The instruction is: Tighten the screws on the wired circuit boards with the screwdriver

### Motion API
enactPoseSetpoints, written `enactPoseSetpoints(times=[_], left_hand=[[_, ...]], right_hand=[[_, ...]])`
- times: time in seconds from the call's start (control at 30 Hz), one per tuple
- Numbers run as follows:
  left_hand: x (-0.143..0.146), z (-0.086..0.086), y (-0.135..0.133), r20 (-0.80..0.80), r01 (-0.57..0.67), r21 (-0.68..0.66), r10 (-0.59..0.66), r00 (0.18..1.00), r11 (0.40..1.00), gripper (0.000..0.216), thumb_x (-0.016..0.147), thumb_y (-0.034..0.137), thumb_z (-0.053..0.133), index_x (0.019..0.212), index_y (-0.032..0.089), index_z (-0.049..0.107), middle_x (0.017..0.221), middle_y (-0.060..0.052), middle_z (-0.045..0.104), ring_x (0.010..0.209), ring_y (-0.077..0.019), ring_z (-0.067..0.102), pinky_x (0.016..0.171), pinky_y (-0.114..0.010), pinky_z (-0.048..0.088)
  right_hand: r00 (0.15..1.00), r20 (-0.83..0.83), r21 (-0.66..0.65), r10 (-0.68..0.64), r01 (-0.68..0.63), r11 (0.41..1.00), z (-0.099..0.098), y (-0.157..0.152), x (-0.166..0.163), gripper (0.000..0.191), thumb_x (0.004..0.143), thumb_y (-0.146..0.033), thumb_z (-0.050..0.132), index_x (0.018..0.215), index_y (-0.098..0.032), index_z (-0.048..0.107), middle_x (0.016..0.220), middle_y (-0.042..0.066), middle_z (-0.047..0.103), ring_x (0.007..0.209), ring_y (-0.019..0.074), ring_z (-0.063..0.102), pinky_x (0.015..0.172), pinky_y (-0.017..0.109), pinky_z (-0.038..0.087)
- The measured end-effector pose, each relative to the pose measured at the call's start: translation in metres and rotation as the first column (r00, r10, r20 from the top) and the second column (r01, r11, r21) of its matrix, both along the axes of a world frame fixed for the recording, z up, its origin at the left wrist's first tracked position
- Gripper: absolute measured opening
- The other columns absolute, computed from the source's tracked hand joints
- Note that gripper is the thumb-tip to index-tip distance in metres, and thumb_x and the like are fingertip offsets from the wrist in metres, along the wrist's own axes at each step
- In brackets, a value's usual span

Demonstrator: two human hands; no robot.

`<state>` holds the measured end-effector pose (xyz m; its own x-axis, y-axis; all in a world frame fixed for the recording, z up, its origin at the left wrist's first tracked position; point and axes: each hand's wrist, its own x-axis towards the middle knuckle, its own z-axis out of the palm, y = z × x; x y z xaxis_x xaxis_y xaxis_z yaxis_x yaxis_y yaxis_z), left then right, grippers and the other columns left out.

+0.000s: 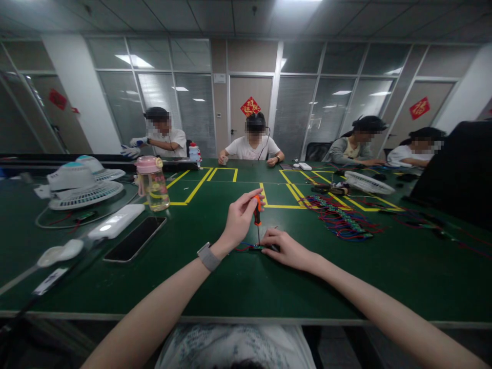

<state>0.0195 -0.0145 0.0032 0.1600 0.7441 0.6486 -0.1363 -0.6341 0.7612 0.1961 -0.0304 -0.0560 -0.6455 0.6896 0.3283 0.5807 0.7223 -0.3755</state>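
My left hand [243,215] is closed around the orange and black handle of a screwdriver [257,218]. The screwdriver stands upright, its thin shaft reaching down to a small green circuit board [255,248] on the table. Red and blue wires [241,247] run off the board's left side. My right hand [280,248] rests on the table at the board's right end, fingers curled and pressed together by the screwdriver's tip. Whether its fingertips pinch the board or some small part there is hard to see.
On the green table [215,297], a phone [135,239], a white device [117,221], a pink-lidded bottle [152,184] and fan parts [85,187] lie left. A row of wired circuit boards [338,215] lies right, near a dark monitor [455,174]. Several people sit across.
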Motion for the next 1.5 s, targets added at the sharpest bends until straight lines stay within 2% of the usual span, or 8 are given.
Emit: enactPoseSetpoints(times=[0.2, 0.4, 0.6, 0.73, 0.87, 1.1, 1.37, 1.5], left_hand=[[-0.0004, 0.0010, -0.0025, -0.044, -0.132, 0.102, 0.137, 0.990, 0.986, 0.020, 0.084, 0.028, 0.060, 0.099, 0.020, 0.071, 0.097, -0.005, 0.056, 0.087, -0.0130, 0.058, 0.072, -0.022, 0.050], [0.0004, 0.0011, -0.0015, -0.019, 0.004, 0.017, -0.004, 1.000, 1.000, 0.030, 0.090, 0.026, 0.050, 0.117, 0.019, 0.063, 0.104, -0.007, 0.062, 0.086, -0.0141, 0.061, 0.077, -0.027, 0.051], [-0.0013, 0.0009, -0.0017, -0.068, -0.150, 0.107, 0.158, 0.985, 0.983, 0.021, 0.083, 0.029, 0.061, 0.100, 0.020, 0.071, 0.097, -0.005, 0.055, 0.089, -0.0143, 0.057, 0.076, -0.023, 0.049], [-0.0008, 0.0015, -0.0011, -0.055, -0.062, 0.048, 0.064, 0.996, 0.997, 0.030, 0.091, 0.028, 0.047, 0.113, 0.021, 0.066, 0.108, -0.007, 0.059, 0.093, -0.0150, 0.059, 0.082, -0.027, 0.051], [0.0010, 0.0011, -0.0014, 0.013, 0.018, -0.051, -0.017, 1.000, 0.999, 0.034, 0.089, 0.031, 0.050, 0.118, 0.017, 0.061, 0.105, -0.009, 0.064, 0.083, -0.0150, 0.062, 0.074, -0.029, 0.055], [-0.0018, 0.0005, -0.0019, -0.049, -0.157, 0.084, 0.161, 0.986, 0.984, 0.021, 0.085, 0.028, 0.058, 0.100, 0.018, 0.070, 0.094, -0.005, 0.058, 0.085, -0.0136, 0.057, 0.072, -0.022, 0.050], [0.0013, -0.0014, 0.0022, 0.043, 0.050, -0.043, -0.048, 0.998, 0.998, 0.035, 0.090, 0.030, 0.049, 0.120, 0.016, 0.061, 0.105, -0.008, 0.063, 0.087, -0.0156, 0.062, 0.080, -0.033, 0.054], [0.0009, -0.0005, -0.0003, -0.016, -0.082, 0.040, 0.083, 0.996, 0.996, 0.027, 0.083, 0.029, 0.060, 0.106, 0.017, 0.067, 0.095, -0.006, 0.061, 0.083, -0.0138, 0.060, 0.074, -0.026, 0.052]], right_hand=[[1.000, 0.005, 0.000, 0.002, -0.002, 1.000, 0.0008, -0.0001, 0.0000, 0.022, 0.088, -0.023, 0.056, 0.105, -0.017, 0.069, 0.091, 0.007, 0.060, 0.083, 0.0169, 0.057, 0.079, 0.029, 0.045], [1.000, 0.004, 0.001, -0.002, 0.002, 1.000, 0.0024, -0.0010, -0.0006, 0.023, 0.088, -0.024, 0.056, 0.104, -0.017, 0.070, 0.091, 0.007, 0.061, 0.084, 0.0174, 0.057, 0.079, 0.030, 0.046], [1.000, -0.009, -0.001, 0.007, -0.007, 1.000, 0.0014, -0.0001, -0.0001, 0.022, 0.087, -0.025, 0.056, 0.103, -0.017, 0.070, 0.091, 0.007, 0.061, 0.084, 0.0175, 0.058, 0.079, 0.030, 0.046], [1.000, 0.005, 0.006, 0.011, -0.011, 1.000, 0.0003, 0.0013, 0.0004, 0.023, 0.088, -0.025, 0.056, 0.105, -0.017, 0.069, 0.092, 0.007, 0.060, 0.083, 0.0171, 0.058, 0.079, 0.029, 0.045], [1.000, 0.011, 0.004, 0.014, -0.014, 1.000, -0.0011, 0.0024, 0.0011, 0.022, 0.087, -0.025, 0.056, 0.104, -0.018, 0.069, 0.092, 0.006, 0.060, 0.083, 0.0172, 0.057, 0.078, 0.029, 0.045], [1.000, 0.006, 0.013, 0.022, -0.022, 1.000, -0.0019, 0.0030, 0.0007, 0.023, 0.088, -0.026, 0.056, 0.104, -0.017, 0.069, 0.091, 0.006, 0.059, 0.082, 0.0162, 0.057, 0.077, 0.028, 0.045], [1.000, -0.002, -0.003, 0.018, -0.018, 1.000, 0.0020, 0.0004, 0.0001, 0.023, 0.088, -0.026, 0.056, 0.104, -0.017, 0.069, 0.091, 0.006, 0.060, 0.082, 0.0163, 0.058, 0.077, 0.028, 0.045], [1.000, -0.006, 0.004, 0.017, -0.017, 1.000, 0.0008, 0.0008, 0.0009, 0.023, 0.087, -0.026, 0.056, 0.104, -0.018, 0.070, 0.090, 0.006, 0.060, 0.081, 0.0162, 0.057, 0.077, 0.028, 0.045]])
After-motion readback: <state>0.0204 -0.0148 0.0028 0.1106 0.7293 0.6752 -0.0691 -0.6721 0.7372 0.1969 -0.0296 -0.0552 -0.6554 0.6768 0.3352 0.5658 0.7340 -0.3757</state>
